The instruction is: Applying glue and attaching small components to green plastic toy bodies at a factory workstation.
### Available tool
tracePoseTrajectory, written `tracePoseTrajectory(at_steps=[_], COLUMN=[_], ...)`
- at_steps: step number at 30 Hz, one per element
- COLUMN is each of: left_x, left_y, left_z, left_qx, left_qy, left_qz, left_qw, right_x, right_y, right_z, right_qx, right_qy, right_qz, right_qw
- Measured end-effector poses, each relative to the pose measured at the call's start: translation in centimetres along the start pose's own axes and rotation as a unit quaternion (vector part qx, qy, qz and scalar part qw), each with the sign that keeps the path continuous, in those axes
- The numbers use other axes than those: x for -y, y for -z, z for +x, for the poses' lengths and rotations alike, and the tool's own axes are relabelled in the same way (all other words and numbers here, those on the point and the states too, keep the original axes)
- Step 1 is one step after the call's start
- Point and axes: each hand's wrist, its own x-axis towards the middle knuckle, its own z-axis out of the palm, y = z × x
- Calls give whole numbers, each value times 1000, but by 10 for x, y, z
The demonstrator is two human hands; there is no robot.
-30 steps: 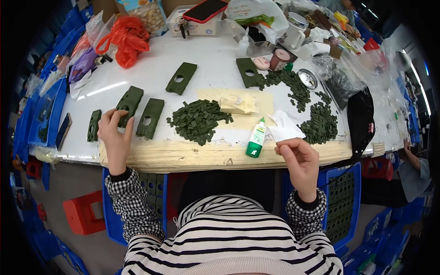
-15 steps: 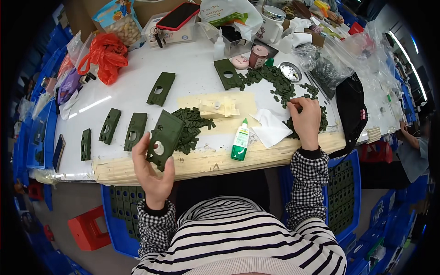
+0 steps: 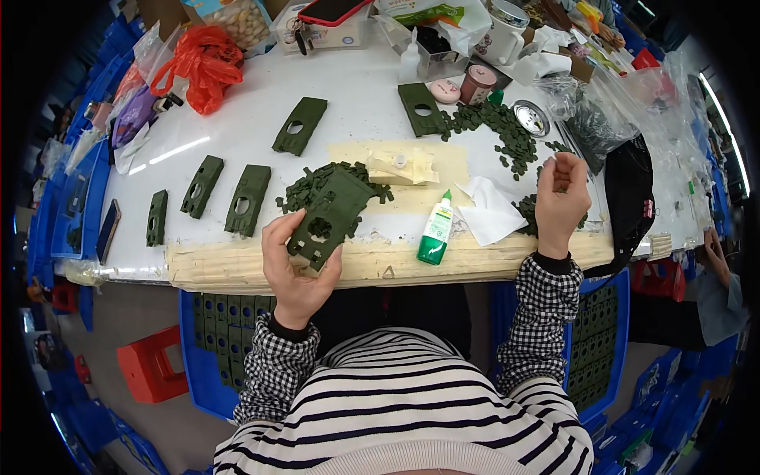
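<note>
One green-tipped bottle between both hands

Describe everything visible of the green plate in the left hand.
The green plate is dark, roughly rectangular and plastic by its look. A roundish hole pierces it, with small squarish openings nearer its lower end. It is held aslant, its far end pointing up and rightward in the picture. The left hand holds its near end, fingers at the left edge. It hides part of a heap of small green pieces; whether they touch is unclear.
</note>
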Motion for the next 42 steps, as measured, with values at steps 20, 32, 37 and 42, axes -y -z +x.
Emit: tracePoseTrajectory(at_steps=[20, 32, 37, 42], left_x=[-8, -35, -32, -31], left_y=[-5, -10, -11, -9], left_z=[12, 31, 28, 30], left_qx=[103, 171, 154, 155], left_qy=[28, -99, -93, -99], left_qz=[-174, -110, -95, -88], left_qw=[979, 974, 979, 979], right_x=[64, 131, 129, 128], right_y=[22, 21, 18, 12], right_z=[-29, -56, -50, -49], right_qx=[75, 264, 315, 322], right_qy=[114, -45, -82, -109], right_qz=[60, 240, 264, 281], right_qw=[989, 933, 908, 898])
